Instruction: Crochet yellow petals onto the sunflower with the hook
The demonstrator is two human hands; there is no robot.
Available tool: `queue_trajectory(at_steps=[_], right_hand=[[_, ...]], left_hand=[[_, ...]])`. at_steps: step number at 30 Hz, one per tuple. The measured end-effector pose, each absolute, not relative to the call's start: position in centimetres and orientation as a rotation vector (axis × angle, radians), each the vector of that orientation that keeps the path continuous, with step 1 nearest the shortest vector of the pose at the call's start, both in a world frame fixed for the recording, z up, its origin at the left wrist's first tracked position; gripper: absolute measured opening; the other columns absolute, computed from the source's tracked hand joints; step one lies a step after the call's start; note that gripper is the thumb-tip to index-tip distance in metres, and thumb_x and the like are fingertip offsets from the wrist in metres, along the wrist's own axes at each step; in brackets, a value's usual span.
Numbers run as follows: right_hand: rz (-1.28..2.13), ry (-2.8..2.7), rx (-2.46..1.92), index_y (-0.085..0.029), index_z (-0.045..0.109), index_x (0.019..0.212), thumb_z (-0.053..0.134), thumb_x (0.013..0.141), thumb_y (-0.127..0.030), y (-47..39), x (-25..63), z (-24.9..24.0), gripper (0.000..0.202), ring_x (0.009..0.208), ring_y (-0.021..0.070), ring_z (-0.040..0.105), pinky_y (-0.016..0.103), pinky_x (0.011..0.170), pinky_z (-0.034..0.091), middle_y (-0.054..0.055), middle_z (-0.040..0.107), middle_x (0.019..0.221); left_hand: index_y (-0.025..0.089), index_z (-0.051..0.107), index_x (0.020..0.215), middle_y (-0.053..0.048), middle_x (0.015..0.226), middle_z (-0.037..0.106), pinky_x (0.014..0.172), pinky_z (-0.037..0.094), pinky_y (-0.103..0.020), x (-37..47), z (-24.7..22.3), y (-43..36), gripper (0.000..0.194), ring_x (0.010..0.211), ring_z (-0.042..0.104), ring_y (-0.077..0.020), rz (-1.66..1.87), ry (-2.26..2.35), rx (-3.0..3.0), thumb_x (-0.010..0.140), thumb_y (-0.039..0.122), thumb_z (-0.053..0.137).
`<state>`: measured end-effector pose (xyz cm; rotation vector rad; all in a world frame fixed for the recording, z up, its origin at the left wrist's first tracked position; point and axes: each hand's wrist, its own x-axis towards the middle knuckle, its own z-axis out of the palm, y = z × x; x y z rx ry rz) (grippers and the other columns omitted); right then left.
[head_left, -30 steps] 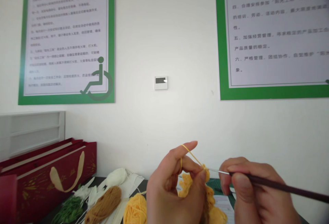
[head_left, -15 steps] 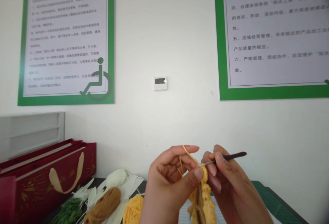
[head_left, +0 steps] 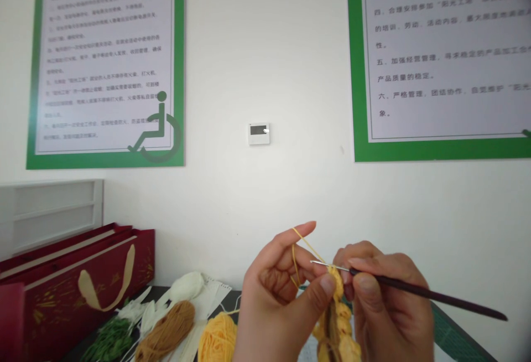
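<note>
My left hand (head_left: 282,290) pinches the top of a yellow crocheted piece (head_left: 344,323) between thumb and fingers, its index finger raised with a strand of yellow yarn (head_left: 307,241) looped over it. Between thumb and fingers, my right hand (head_left: 385,290) grips a crochet hook (head_left: 440,294) with a dark handle. The hook's metal shaft passes at the top edge of the piece, and its tip points left past it. A brownish strip shows along the piece, whose lower end is cut off by the frame.
Left of my hands lie a yellow yarn ball (head_left: 218,339), a brown skein (head_left: 168,331), white yarn (head_left: 187,287) and green yarn (head_left: 110,340). Red gift bags (head_left: 53,301) stand at the far left. A green cutting mat (head_left: 456,337) lies at the right.
The hook has swung, its handle now slanting down to the right and its metal tip reaching further left. My right hand has turned with it. My left index finger has lifted.
</note>
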<state>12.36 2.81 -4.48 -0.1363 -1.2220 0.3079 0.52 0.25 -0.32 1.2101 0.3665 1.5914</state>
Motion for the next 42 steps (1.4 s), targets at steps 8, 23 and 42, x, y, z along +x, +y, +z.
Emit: queue_trajectory(at_steps=[8,23,42], right_hand=[[0.568,-1.204,-0.174,-0.027,0.066,0.095,0.059,0.097,-0.027,2.74,12.32,-4.35,0.007,0.073,0.014,0.06,0.024,0.06,0.051,0.002,0.06,0.084],[0.686,-1.21,-0.119,-0.027,0.068,0.096,0.06,0.097,-0.026,2.51,12.35,-3.83,0.008,0.082,0.0146,0.069,0.027,0.072,0.059,0.003,0.07,0.092],[0.657,-1.199,-0.191,-0.027,0.066,0.095,0.06,0.097,-0.03,2.6,12.22,-4.21,0.007,0.072,0.0131,0.063,0.024,0.064,0.055,0.002,0.068,0.092]], left_hand=[[0.019,0.075,0.117,-0.001,0.071,0.068,0.066,0.052,-0.025,0.35,-0.12,0.23,0.052,0.066,0.066,-0.0141,1.579,0.405,1.233,0.067,0.015,0.089],[0.021,0.078,0.112,0.0,0.069,0.066,0.064,0.049,-0.021,0.42,0.01,0.11,0.048,0.064,0.06,-0.0109,1.592,0.381,1.211,0.066,0.014,0.089],[0.02,0.076,0.116,0.0,0.072,0.065,0.068,0.05,-0.026,0.25,-0.16,0.22,0.048,0.068,0.063,-0.0145,1.575,0.421,1.247,0.07,0.016,0.087]])
